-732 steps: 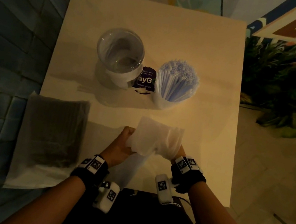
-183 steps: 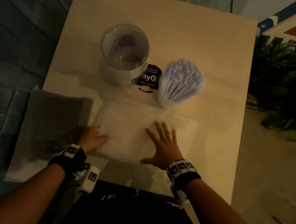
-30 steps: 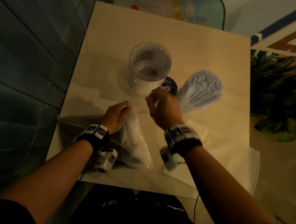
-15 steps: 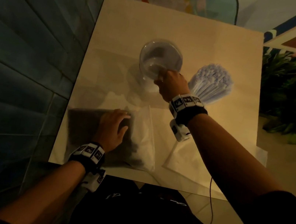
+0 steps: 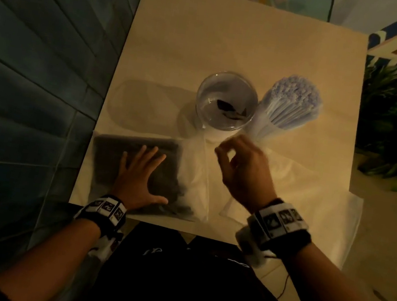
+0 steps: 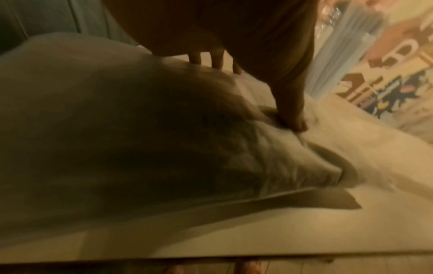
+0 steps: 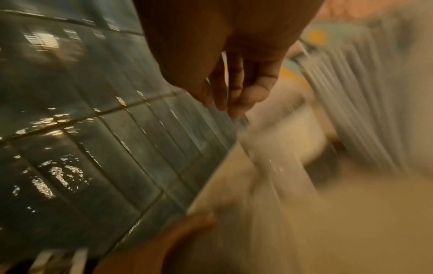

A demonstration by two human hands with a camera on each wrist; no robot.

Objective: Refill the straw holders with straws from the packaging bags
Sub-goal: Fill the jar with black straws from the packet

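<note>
Straw bag: we found the packaging bag (image 5: 151,176) of dark straws lying flat at the near left corner of the table (image 5: 248,41), its clear open end toward the right.
Long axis of dark straws: we could not resolve single straws in the dark block; it ran nearly the bag's depth from the near edge toward the holders, and we could not tell which way the straws pointed.
Left hand: we logged the left hand (image 5: 139,177) palm down on the dark block, fingers straight and spread, thumb out to the right, pressing the bag flat. The left wrist view showed the thumb (image 6: 290,103) on a crease of the plastic.
Right hand: we saw the right hand (image 5: 244,168) raised above the table just before the holders, fingers loosely curled with thumb and forefinger tips close together; blur kept us from seeing anything between them.
Empty holder: we noted the clear round holder (image 5: 227,100) upright behind the bag's open end, with a few dark scraps at its bottom.
Filled holder: we noted the second holder (image 5: 289,110) just right of the first, packed with pale straws (image 5: 296,93) standing on end, tops fanning up and slightly right.
Spent bag: we recorded an empty clear bag (image 5: 313,207) flat under the right wrist, hanging over the table's right edge.
</note>
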